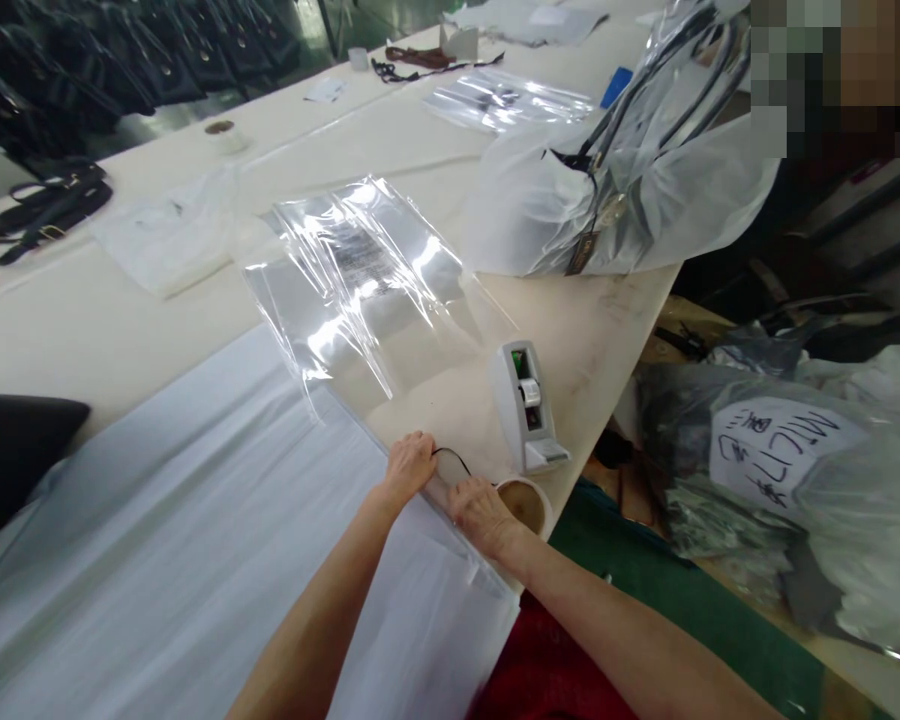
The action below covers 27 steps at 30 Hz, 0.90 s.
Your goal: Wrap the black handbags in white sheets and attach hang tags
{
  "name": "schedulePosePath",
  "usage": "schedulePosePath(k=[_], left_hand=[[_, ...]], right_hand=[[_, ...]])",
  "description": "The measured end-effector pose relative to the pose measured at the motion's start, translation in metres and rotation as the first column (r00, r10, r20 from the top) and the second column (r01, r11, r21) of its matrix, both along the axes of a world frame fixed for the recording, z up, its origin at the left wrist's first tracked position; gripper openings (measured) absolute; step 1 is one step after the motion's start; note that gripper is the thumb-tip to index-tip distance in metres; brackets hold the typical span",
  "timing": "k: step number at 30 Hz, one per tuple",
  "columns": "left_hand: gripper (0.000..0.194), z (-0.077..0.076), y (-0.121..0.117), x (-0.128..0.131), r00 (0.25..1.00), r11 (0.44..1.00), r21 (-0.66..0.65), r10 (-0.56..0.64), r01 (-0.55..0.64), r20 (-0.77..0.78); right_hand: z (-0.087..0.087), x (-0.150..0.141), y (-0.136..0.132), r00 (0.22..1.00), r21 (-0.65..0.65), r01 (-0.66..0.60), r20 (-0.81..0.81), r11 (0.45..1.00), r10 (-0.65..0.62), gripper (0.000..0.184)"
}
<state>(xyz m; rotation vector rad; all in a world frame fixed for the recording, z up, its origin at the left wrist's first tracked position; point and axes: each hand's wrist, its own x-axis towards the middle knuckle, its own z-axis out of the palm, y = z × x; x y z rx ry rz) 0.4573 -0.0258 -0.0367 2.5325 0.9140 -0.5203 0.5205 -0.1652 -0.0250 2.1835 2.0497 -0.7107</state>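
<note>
White sheeting [195,520] lies across the table [157,340], its lower part cut off. At its edge we see the left hand [411,462] and the right hand [480,512], both curled; we cannot tell if they grip the thin black cord [454,457], whose ends are hidden. The right wrist partly covers a tape roll [523,503].

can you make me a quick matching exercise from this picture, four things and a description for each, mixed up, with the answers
Column one
1. tape dispenser
2. thin black cord
3. clear plastic sleeves
4. paper label

Column two
A. bears black handwriting
B. curves in the gap between left hand and right hand
C. pale grey, small roll inside
D. transparent and shiny, lying flat

Pairs: 1-C, 2-B, 3-D, 4-A
</note>
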Motion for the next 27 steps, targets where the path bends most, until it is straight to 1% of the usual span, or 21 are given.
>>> schedulePosePath(k=[4, 6, 9, 11, 12, 13, 14, 15, 16, 17, 19, 21, 24, 26, 27], left_hand=[[0.021, 0.001, -0.007, 0.006, 0.999, 1.0, 0.006, -0.03, 0.03, -0.041], [0.023, 0.001, -0.012, 0.009, 0.999, 1.0, 0.011, -0.025, 0.025, -0.046], [0.019, 0.001, -0.014, 0.011, 0.999, 1.0, -0.003, 0.017, -0.017, -0.048], [0.015, 0.003, -0.009, 0.01, 0.997, 0.997, -0.036, 0.065, -0.066, -0.046], [0.013, 0.004, -0.005, 0.01, 0.995, 0.994, -0.057, 0.094, -0.096, -0.041], [0.01, 0.005, 0.0, 0.009, 0.991, 0.988, -0.082, 0.126, -0.129, -0.032], [0.007, 0.006, 0.005, 0.008, 0.987, 0.981, -0.109, 0.161, -0.162, -0.016], [0.006, 0.008, 0.01, 0.007, 0.981, 0.971, -0.142, 0.196, -0.193, 0.006], [0.008, 0.011, 0.014, 0.007, 0.972, 0.958, -0.179, 0.233, -0.223, 0.034], [0.011, 0.014, 0.018, 0.007, 0.96, 0.942, -0.223, 0.27, -0.249, 0.067], [0.011, 0.025, 0.025, 0.011, 0.927, 0.903, -0.323, 0.344, -0.283, 0.148], [0.008, 0.042, 0.031, 0.02, 0.876, 0.862, -0.419, 0.412, -0.286, 0.252], [0.005, 0.079, 0.044, 0.044, 0.769, 0.826, -0.503, 0.488, -0.253, 0.413], [0.005, 0.108, 0.051, 0.068, 0.66, 0.796, -0.566, 0.546, -0.216, 0.517], [0.005, 0.122, 0.053, 0.083, 0.594, 0.777, -0.601, 0.577, -0.188, 0.56]], right_hand=[[0.001, 0.003, 0.002, 0.999, 0.039, -0.019, -0.03, 0.999, 0.02, 0.021], [0.002, 0.005, 0.002, 0.998, 0.067, -0.001, -0.063, 0.998, 0.005, 0.021], [0.004, 0.007, -0.004, 0.988, 0.094, 0.092, -0.129, 0.991, -0.08, 0.019], [0.006, 0.009, -0.013, 0.958, 0.096, 0.215, -0.213, 0.972, -0.191, 0.018], [0.007, 0.011, -0.02, 0.918, 0.086, 0.305, -0.291, 0.948, -0.269, 0.017], [0.009, 0.013, -0.029, 0.852, 0.067, 0.405, -0.389, 0.912, -0.349, 0.015], [0.01, 0.015, -0.039, 0.762, 0.042, 0.503, -0.492, 0.863, -0.42, 0.013], [0.011, 0.018, -0.052, 0.664, 0.012, 0.585, -0.581, 0.811, -0.47, 0.01], [0.012, 0.022, -0.066, 0.582, -0.013, 0.641, -0.644, 0.767, -0.497, 0.008], [0.013, 0.026, -0.082, 0.533, -0.028, 0.672, -0.675, 0.74, -0.51, 0.005], [0.012, 0.035, -0.117, 0.479, -0.063, 0.716, -0.679, 0.695, -0.556, 0.003], [0.009, 0.044, -0.154, 0.441, -0.115, 0.761, -0.629, 0.638, -0.64, 0.005], [0.0, 0.056, -0.207, 0.399, -0.16, 0.833, -0.488, 0.529, -0.776, 0.005], [-0.007, 0.063, -0.236, 0.38, -0.167, 0.867, -0.388, 0.469, -0.84, 0.004], [-0.011, 0.065, -0.249, 0.375, -0.164, 0.879, -0.346, 0.449, -0.86, 0.003]])
